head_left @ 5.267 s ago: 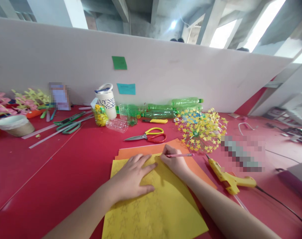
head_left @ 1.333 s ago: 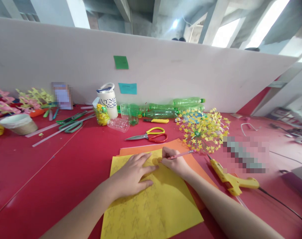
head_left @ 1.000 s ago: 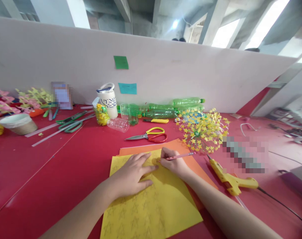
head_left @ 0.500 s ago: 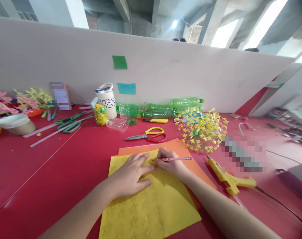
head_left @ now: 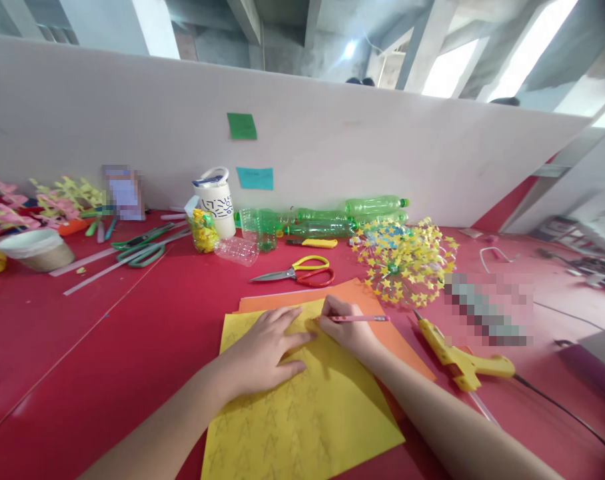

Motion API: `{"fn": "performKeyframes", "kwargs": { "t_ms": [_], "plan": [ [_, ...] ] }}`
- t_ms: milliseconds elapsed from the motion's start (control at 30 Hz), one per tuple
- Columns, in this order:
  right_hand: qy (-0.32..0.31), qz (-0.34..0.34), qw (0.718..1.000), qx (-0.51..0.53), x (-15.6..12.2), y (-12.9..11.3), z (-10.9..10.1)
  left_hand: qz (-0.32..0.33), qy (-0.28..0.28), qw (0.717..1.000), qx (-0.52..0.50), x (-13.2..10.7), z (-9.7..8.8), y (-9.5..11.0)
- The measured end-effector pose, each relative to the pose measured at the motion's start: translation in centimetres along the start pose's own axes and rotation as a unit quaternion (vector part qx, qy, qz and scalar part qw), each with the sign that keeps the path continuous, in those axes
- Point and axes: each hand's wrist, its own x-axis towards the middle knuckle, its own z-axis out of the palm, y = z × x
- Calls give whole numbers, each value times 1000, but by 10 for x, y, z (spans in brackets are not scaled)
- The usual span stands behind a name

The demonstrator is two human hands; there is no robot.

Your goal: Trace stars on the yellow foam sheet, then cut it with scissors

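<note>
My left hand (head_left: 265,350) lies flat with fingers spread on a yellow sheet of paper (head_left: 352,413). Rows of pencil-drawn stars cover the sheet's left and lower part. Near the sheet's upper edge, my right hand (head_left: 350,327) is closed around a pink pencil (head_left: 362,319), its tip hidden or too small to make out by the fingers. Under the yellow sheet, an orange sheet (head_left: 397,340) sticks out at the top and right. Beyond the papers lie scissors (head_left: 302,271) with one yellow and one red handle.
A yellow glue gun (head_left: 457,360) with a cord lies at right, near a bunch of yellow paper stars (head_left: 407,263). Green plastic bottles (head_left: 327,223), a yellow cutter knife (head_left: 317,244) and a white tumbler (head_left: 217,207) stand or lie along the partition. A tub (head_left: 37,250) is at left.
My right hand has shifted slightly right with the pencil, away from my left fingertips. My left hand stays flat on the yellow sheet.
</note>
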Motion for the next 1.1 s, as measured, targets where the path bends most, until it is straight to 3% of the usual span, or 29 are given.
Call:
{"fn": "performKeyframes", "kwargs": {
  "t_ms": [333, 1100],
  "plan": [
    [18, 8, 1000, -10, 0, 5, -1, -4, -4, 1000, -3, -1, 3, -2],
    [-70, -37, 996, 31, -6, -9, -2, 10, 8, 1000, 4, 0, -1, 2]
  ]
}}
